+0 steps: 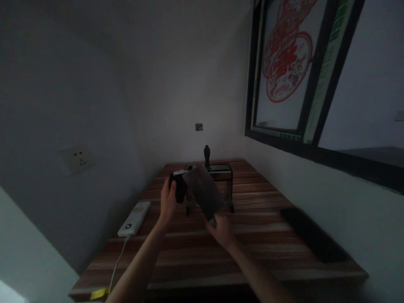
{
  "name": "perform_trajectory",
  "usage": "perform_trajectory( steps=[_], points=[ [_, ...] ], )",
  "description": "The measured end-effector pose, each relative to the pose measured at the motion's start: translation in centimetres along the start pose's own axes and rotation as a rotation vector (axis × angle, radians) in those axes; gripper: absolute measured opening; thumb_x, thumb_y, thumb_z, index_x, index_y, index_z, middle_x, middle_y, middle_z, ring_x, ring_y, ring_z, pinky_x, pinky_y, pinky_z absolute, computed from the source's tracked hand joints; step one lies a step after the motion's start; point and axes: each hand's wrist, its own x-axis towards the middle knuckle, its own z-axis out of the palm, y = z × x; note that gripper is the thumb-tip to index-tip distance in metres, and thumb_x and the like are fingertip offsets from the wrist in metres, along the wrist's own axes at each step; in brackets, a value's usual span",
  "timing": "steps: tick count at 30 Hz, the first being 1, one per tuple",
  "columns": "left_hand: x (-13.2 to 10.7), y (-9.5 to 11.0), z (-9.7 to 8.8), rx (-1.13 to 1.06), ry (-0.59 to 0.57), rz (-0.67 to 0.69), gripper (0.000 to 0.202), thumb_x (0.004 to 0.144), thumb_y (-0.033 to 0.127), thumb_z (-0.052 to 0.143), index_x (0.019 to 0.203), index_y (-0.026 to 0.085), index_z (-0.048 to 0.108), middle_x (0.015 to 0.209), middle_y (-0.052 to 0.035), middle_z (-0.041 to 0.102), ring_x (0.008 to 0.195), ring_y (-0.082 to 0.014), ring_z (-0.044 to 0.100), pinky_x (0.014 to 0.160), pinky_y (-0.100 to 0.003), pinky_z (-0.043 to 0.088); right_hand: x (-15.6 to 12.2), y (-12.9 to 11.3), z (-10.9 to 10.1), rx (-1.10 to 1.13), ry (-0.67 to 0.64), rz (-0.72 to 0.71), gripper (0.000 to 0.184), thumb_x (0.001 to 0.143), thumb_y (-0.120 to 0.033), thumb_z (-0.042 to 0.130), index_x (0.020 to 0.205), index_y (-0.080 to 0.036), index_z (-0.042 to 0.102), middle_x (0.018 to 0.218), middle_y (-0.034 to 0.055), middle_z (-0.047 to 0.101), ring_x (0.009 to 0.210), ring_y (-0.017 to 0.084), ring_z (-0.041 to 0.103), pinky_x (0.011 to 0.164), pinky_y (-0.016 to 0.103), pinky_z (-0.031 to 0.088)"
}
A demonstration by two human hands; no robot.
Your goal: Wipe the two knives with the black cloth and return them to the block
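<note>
My right hand is wrapped round the handle end of a cleaver, whose broad dark blade slants up and left. My left hand grips a black object close to the blade's left edge. A pale strip shows along its top; its kind is too dark to make out, and I cannot tell whether it touches the blade. Behind both hands a small dark-framed stand rests on the table, partly covered by the blade. From its top rises a dark, bulging upright piece.
The striped wooden table meets walls on both sides. A white power strip with a cable lies left, and a flat black panel right. Yellow tape or a tag marks the front left corner. A dark-framed window overhangs the right.
</note>
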Motion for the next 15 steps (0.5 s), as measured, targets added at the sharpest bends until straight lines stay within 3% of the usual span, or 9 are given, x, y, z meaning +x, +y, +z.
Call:
perform_trajectory(
  steps=[8, 15],
  points=[
    [-4.7, -2.6, 2.5, -0.234, -0.252, -0.234, 0.042, 0.076, 0.044, 0.051, 0.108, 0.017, 0.056, 0.113, -0.0069, 0.059, 0.109, -0.0219, 0.05, 0.094, -0.03, 0.035, 0.1, 0.4, 0.2, 0.054, -0.023, -0.043, 0.019, 0.075, -0.03, 0.052, 0.062, -0.017, 0.051, 0.057, 0.0017, 0.056, 0.054, 0.013, 0.051, 0.05, 0.022, 0.027],
    [-6.3, -4.2, 2.9, -0.523, -0.29, -0.494, 0.052, 0.068, 0.043, 0.062, 0.112, 0.016, 0.055, 0.121, -0.0079, 0.055, 0.116, -0.0249, 0.045, 0.098, -0.034, 0.034, 0.3, 0.3, -0.1, -0.034, -0.061, -0.044, 0.014, 0.072, -0.028, 0.054, 0.065, -0.016, 0.054, 0.063, 0.0048, 0.06, 0.061, 0.016, 0.054, 0.053, 0.023, 0.031]
  ],
)
